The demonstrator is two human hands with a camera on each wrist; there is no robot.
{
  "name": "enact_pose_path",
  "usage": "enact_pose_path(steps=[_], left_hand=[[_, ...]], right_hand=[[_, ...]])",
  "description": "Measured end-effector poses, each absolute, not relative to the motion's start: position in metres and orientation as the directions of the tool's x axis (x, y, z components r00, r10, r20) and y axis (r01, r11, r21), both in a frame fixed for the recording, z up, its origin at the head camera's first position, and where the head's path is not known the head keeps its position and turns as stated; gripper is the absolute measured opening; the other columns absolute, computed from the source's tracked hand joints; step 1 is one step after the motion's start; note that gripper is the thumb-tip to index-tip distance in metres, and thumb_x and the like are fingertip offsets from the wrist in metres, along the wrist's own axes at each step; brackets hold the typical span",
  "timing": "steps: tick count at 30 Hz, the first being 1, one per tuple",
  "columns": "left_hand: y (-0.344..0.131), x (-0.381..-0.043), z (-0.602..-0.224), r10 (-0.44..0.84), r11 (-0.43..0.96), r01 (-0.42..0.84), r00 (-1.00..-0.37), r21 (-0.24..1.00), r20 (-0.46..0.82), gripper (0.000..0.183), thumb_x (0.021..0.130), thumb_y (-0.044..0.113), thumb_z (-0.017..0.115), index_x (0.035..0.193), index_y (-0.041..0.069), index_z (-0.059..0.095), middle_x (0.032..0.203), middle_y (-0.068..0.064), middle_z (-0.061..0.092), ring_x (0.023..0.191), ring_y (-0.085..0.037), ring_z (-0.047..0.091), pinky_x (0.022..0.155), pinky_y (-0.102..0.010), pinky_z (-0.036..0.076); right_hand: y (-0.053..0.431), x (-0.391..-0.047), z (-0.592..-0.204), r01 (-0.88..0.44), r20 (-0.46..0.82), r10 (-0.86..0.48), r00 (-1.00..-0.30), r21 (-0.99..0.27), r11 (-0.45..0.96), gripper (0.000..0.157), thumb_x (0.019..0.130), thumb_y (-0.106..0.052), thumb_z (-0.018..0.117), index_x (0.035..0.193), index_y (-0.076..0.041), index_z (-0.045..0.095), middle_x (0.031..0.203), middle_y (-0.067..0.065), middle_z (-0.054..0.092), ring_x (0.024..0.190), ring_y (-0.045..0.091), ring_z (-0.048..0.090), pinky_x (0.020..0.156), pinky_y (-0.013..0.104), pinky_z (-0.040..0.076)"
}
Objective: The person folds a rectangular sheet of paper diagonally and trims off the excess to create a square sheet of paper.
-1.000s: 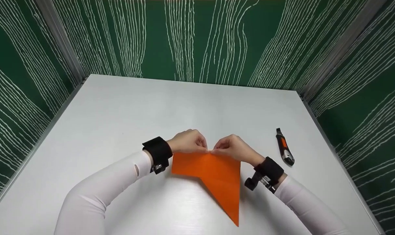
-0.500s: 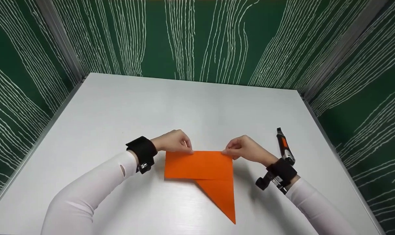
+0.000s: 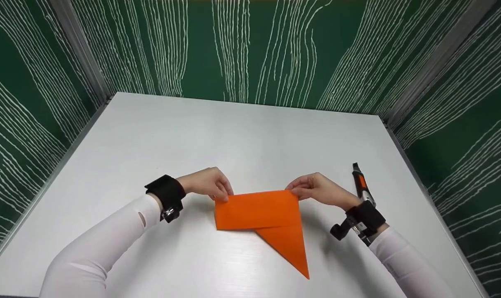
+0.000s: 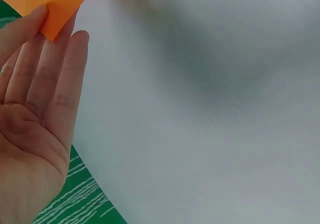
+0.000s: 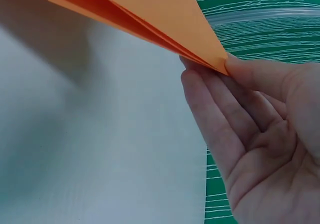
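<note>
A folded sheet of orange paper [image 3: 258, 211] is held between my two hands, with a band across the top and a pointed flap reaching down on the right. My left hand [image 3: 207, 182] pinches its upper left corner between thumb and fingers. At the upper right corner, my right hand [image 3: 318, 189] pinches the paper the same way. The left wrist view shows the thumb pressing the orange corner [image 4: 55, 14] against the fingers. In the right wrist view, several layers of the paper [image 5: 165, 29] meet at the pinched corner.
A utility knife [image 3: 360, 182] with black and orange handle lies on the white table [image 3: 233, 132] at the right, partly covered by the right wrist strap [image 3: 366, 217]. Green walls [image 3: 267, 49] with white wavy lines stand around the table.
From near the middle of the paper's top edge, my hands have moved apart to its two upper corners. The lower left part now hangs flat as a straight band.
</note>
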State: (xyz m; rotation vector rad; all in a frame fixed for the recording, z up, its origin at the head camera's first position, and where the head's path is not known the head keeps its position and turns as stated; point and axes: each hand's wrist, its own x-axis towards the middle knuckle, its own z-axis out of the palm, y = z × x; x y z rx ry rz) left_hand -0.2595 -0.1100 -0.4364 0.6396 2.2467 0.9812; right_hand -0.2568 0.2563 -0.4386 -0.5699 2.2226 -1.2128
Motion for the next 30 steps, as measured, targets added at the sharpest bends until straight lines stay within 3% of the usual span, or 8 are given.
enact_pose_path(steps=[4,7,12,19,26,30], left_hand=[[-0.114,-0.259,-0.436,0.611,0.627,0.2,-0.725,0.753,-0.316,0.017,0.09,0.012,0.078,0.102,0.001,0.08,0.097,-0.016,0.081,0.074,-0.003,0.07,0.071,-0.023,0.061],[-0.117,-0.259,-0.437,0.584,0.643,0.193,-0.749,0.741,-0.312,0.016,0.09,0.019,0.079,0.094,0.004,0.081,0.089,-0.013,0.081,0.073,-0.015,0.075,0.068,-0.023,0.061],[-0.122,-0.26,-0.44,0.555,0.645,0.168,-0.773,0.746,-0.306,0.019,0.09,0.027,0.079,0.09,0.007,0.081,0.082,-0.009,0.08,0.085,-0.033,0.077,0.067,-0.023,0.06],[-0.127,-0.264,-0.436,0.559,0.599,0.13,-0.774,0.79,-0.297,0.019,0.094,0.018,0.075,0.103,0.001,0.078,0.099,-0.015,0.081,0.088,-0.026,0.08,0.076,-0.03,0.064],[-0.13,-0.265,-0.438,0.529,0.616,0.143,-0.804,0.775,-0.272,0.02,0.093,0.024,0.077,0.097,0.004,0.081,0.096,-0.012,0.082,0.088,-0.03,0.079,0.076,-0.032,0.064],[-0.131,-0.265,-0.439,0.546,0.606,0.141,-0.789,0.783,-0.28,0.021,0.097,0.02,0.072,0.103,0.002,0.079,0.101,-0.017,0.08,0.091,-0.028,0.08,0.078,-0.032,0.064]], right_hand=[[0.258,-0.256,-0.44,-0.138,-0.226,-0.586,-0.778,-0.848,0.511,0.03,0.102,-0.017,0.064,0.121,0.005,0.071,0.112,0.024,0.076,0.09,0.004,0.075,0.092,0.036,0.062],[0.259,-0.256,-0.442,-0.176,-0.189,-0.565,-0.803,-0.831,0.528,0.026,0.1,-0.015,0.067,0.114,0.006,0.073,0.104,0.023,0.078,0.085,0.003,0.074,0.086,0.034,0.064],[0.262,-0.255,-0.445,-0.216,-0.148,-0.54,-0.828,-0.806,0.551,0.022,0.098,-0.017,0.07,0.104,0.004,0.074,0.095,0.023,0.078,0.079,0.007,0.075,0.079,0.031,0.064],[0.265,-0.254,-0.445,-0.19,-0.162,-0.531,-0.832,-0.816,0.546,0.022,0.099,-0.017,0.068,0.107,0.003,0.074,0.097,0.024,0.077,0.086,0.022,0.077,0.081,0.031,0.064],[0.266,-0.252,-0.448,-0.185,-0.164,-0.54,-0.826,-0.825,0.534,0.022,0.1,-0.014,0.067,0.107,0.005,0.073,0.099,0.025,0.077,0.088,0.024,0.078,0.082,0.031,0.064],[0.267,-0.253,-0.449,-0.184,-0.163,-0.536,-0.828,-0.824,0.535,0.021,0.1,-0.014,0.067,0.107,0.005,0.073,0.098,0.025,0.077,0.089,0.027,0.078,0.082,0.032,0.064]])
